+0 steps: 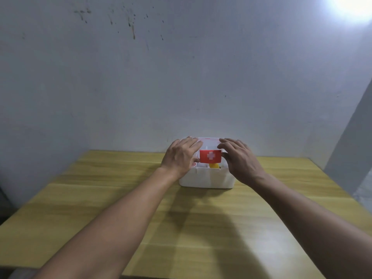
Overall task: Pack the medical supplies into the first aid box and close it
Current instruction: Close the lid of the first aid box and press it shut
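white first aid box [207, 179] | on table, far centre | lid [210, 156] seemingly part-open | yellow item [214, 165] inside

One white first aid box [207, 179] on one wooden counter [100, 208], with one raised lid [209, 140] and one red latch [210, 156] marked by a single white cross. Two bare hands, left hand [179, 156] and right hand [240, 159], one at either side of the lid. Inside the box, one yellow item [214, 165] and at least one white item [205, 166], too blurred and hidden to count further.
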